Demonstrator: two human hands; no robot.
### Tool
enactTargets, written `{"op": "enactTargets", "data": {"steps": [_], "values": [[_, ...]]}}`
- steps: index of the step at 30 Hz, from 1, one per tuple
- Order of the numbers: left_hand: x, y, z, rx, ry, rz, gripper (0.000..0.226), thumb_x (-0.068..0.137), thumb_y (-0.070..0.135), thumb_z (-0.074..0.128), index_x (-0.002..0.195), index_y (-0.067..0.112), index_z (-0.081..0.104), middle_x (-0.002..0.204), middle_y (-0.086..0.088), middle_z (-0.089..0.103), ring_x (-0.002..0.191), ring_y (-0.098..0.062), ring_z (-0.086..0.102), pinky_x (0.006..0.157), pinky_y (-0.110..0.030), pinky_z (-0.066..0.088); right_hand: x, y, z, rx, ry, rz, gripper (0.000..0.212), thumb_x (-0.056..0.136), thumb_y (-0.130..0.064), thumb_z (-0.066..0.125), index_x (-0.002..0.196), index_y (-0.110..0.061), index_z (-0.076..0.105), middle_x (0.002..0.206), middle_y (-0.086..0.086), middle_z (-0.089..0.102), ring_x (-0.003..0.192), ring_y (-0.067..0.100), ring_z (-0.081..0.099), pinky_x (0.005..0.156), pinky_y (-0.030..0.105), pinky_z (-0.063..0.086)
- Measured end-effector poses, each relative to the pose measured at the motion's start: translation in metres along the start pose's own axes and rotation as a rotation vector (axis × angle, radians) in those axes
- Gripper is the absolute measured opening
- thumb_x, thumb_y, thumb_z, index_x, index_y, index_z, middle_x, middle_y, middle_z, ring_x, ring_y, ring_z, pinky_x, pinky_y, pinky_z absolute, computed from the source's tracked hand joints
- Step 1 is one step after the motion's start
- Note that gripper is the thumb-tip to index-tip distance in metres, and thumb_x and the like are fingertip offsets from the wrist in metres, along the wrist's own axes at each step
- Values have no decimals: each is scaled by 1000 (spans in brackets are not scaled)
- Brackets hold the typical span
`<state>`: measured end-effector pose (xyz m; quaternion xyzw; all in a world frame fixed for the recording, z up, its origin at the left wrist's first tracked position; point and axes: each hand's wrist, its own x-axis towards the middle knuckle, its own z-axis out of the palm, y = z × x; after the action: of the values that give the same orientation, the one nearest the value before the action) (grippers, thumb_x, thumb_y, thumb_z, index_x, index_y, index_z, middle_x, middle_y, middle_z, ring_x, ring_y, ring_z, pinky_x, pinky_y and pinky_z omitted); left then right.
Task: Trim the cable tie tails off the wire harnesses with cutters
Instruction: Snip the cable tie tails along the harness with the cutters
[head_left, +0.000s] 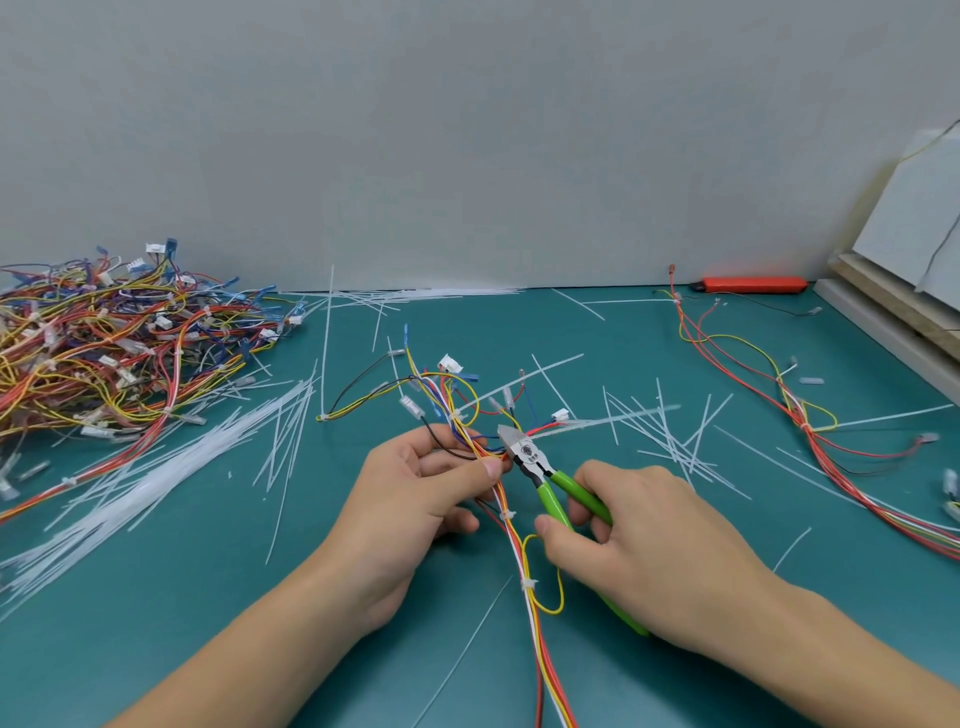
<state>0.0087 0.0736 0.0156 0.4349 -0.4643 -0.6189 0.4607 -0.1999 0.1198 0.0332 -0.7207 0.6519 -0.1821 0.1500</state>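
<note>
Right now, from the head view, the left hand (426, 488) pinches the wire harness (511, 519) between thumb and fingers just above the green bench (208, 597), its grip closed on the bundle of red, yellow and white wires. The right hand (623, 540) has its grip wrapped round the green handles of the cutters (535, 462), whose head sits at the bundle right beside the left thumb. A long translucent cable tie tail (602, 418) runs off to the right from about that spot. Whether the blades have already closed on it cannot be told.

To do this cut well, I would judge the flat of the blades should sit flush against the tie head, with the coloured wires kept out of the jaws and the left thumb drawn slightly back. Two ties lower on the harness (506, 515) look already trimmed short.

Around the work, cut tails (670, 441) lie scattered across the bench, and a heap of uncut ties (130, 493) fans out to the left. A big pile of harnesses (104, 353) sits at far left, and another harness (779, 395) lies at right. An orange tool (753, 285) rests by the wall. Loose connectors and branching wires crowd the cutting point and could snag the cutter tips.
</note>
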Motion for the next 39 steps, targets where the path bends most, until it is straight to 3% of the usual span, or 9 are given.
{"op": "enactTargets", "data": {"steps": [5,9,18,26,34,39], "values": [[0,1,0,-20,-6,6,35,77,15,83,106,4,67,101,-15,78,72,-19,68,50,-22,48,-1,-1,0,24,-12,1,58,67,-85,31,78,-32,51,81,-30,62,62,8,56,51,25,37],[0,0,-1,-5,-15,8,38,74,16,85,106,4,68,101,-16,78,72,-17,67,51,-22,49,-1,-3,0,39,15,26,60,62,-89,41,79,-32,54,69,-8,62,62,8,57,54,28,42],[0,0,-2,-17,-12,3,31,80,8,84,106,4,68,97,-17,77,72,-19,67,50,-23,48,-1,-3,1,41,15,41,61,60,-91,43,84,-36,54,76,-11,62,67,4,58,55,26,41],[-1,2,0,-12,-12,4,36,72,18,83,103,7,68,102,-18,77,72,-17,66,51,-23,49,-1,-2,2,75,11,52,60,60,-90,45,84,-36,55,76,-15,62,69,3,59,58,26,46],[-2,3,2,-27,-1,11,27,82,4,79,104,7,64,96,-19,77,71,-19,68,49,-22,48,1,-2,4,198,14,88,54,60,-84,52,84,-36,57,78,-19,65,71,3,62,68,34,55],[-3,4,4,-24,7,27,33,74,12,83,100,10,65,97,-18,77,72,-18,68,50,-21,47,2,1,5,218,-4,72,52,62,-83,51,84,-36,56,79,-24,66,70,3,62,66,32,54]]}}
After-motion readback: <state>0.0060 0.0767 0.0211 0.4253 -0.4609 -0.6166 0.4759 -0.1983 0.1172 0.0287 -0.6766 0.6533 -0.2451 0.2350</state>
